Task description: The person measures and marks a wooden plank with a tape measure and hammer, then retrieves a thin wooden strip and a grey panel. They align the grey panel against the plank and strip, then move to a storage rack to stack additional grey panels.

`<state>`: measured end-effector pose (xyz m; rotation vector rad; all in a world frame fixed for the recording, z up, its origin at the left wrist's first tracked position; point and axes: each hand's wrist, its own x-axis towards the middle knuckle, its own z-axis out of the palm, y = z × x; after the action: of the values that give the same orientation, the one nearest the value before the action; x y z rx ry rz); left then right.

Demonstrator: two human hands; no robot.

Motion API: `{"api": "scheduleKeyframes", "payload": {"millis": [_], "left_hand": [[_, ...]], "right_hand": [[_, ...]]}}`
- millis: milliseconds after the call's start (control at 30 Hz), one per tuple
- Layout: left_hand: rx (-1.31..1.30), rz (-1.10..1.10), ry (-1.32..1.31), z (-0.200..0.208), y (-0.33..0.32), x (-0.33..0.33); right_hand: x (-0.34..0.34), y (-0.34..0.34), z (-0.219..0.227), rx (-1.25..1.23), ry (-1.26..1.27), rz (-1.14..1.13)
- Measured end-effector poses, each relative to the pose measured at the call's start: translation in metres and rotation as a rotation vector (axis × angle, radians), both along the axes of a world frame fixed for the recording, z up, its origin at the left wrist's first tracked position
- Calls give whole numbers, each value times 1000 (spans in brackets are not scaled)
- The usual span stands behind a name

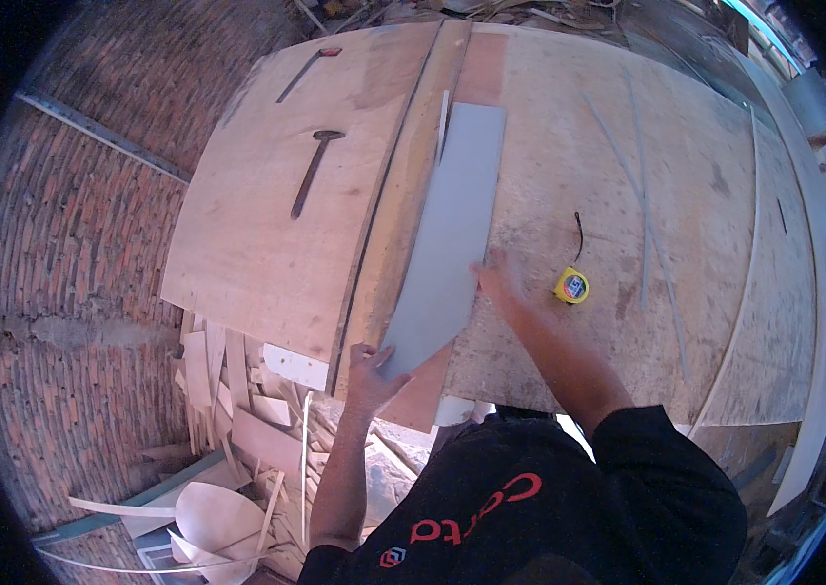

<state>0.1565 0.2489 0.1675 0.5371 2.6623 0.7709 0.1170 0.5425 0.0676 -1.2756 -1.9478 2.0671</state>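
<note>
A long pale grey-white board (452, 214) lies lengthwise on the worktable, over a strip of brownish wood (420, 395) that shows past its near end. My left hand (374, 375) grips the board's near left corner, its thumb and fingers at the edge. Against the right edge, about halfway along, my right hand (493, 275) is closed on the board; its fingertips are partly hidden. A yellow tape measure (571, 286) with a dark strap rests to the right of that hand. Left of the board runs a long raised wooden rail (384, 234).
A hammer (312, 174) and a red-ended square (308, 75) lie on the plywood tabletop (237, 224) at left. Thin strips (644, 200) lie at right. Wood offcuts (267, 439) pile up below the table's near left edge, beside a brick wall (62, 263).
</note>
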Motion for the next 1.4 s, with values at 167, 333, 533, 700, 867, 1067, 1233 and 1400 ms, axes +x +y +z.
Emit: {"api": "scheduleKeyframes", "payload": {"millis": [167, 333, 533, 700, 867, 1067, 1233, 1400], "left_hand": [[-30, -28, 51, -10, 0, 0], [-27, -24, 47, -9, 6, -4], [-36, 8, 35, -19, 17, -10], [-269, -126, 222, -4, 28, -8], [-235, -293, 289, -14, 11, -5], [-149, -372, 276, -30, 4, -11], [-149, -397, 361, -42, 8, -18], [-167, -404, 284, -47, 25, -39]], "right_hand": [[67, -52, 9, -423, -46, 121], [69, -66, 34, -418, -37, 94], [54, -55, 23, -342, -54, 122], [48, -51, 20, -334, -55, 90], [41, -45, 20, -279, -90, 100], [26, -35, 5, -331, -92, 59], [18, -29, 1, -288, -60, 98], [-3, -15, -14, -273, -33, 26]]}}
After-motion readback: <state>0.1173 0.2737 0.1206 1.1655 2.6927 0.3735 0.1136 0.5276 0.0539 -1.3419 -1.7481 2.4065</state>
